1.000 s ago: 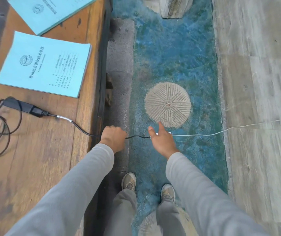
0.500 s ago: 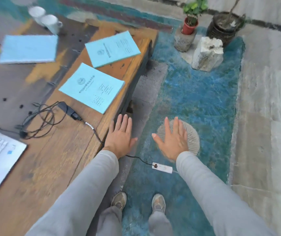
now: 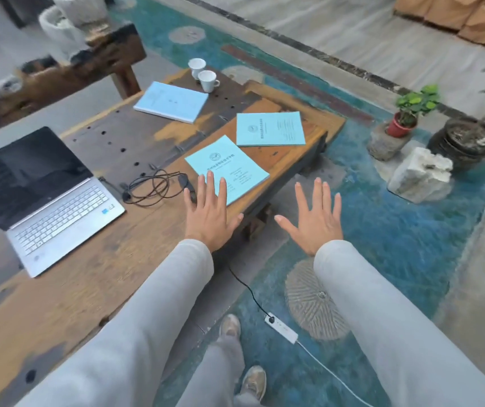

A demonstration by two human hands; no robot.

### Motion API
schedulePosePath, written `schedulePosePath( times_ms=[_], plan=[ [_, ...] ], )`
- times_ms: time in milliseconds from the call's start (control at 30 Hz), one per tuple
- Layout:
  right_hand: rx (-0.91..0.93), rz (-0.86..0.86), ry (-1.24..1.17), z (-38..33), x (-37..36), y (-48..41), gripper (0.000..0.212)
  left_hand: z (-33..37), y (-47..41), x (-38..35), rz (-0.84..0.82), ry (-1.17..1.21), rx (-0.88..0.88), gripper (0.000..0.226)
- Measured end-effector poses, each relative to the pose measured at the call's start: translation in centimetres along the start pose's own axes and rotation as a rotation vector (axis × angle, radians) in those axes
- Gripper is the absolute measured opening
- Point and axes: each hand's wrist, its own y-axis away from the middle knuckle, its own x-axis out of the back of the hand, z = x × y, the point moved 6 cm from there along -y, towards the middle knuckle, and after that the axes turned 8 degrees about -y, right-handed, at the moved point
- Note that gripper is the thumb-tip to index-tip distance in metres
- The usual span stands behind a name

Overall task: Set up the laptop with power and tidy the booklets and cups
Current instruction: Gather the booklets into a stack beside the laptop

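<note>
Fingers point(image 3: 209, 186) on both hands are spread straight, gripping nothing. I see my left hand point(image 3: 210, 220) over the bench point(image 3: 88, 274) near its right edge, fingertips above the nearest booklet point(image 3: 235, 163); my right hand point(image 3: 316, 221) hangs off that edge over the floor point(image 3: 397, 230). Coiled charger cable point(image 3: 153, 186) lies just left, open laptop point(image 3: 44, 201) at the left edge. Second booklet point(image 3: 270, 129), third booklet point(image 3: 170, 102) and cups point(image 3: 208, 80) sit toward the far end; power strip point(image 3: 281, 329) on the floor.

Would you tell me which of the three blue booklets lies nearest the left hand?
The booklet just past the left hand, beside the cable; the other two lie farther back, toward the cups.
</note>
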Motion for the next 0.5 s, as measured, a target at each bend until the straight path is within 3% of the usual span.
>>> schedulePosePath(
  times_ms=[300,500],
  plan=[
    [0.172,-0.013,0.035,-5.9,-0.4,-6.8,0.109,-5.0,-4.1,-1.9,-0.021,0.057,0.120,0.091],
    [0.260,-0.059,0.016,-10.0,-1.1,-15.6,0.108,-9.5,-10.3,-3.4,-0.040,0.135,0.225,0.086]
  ],
)
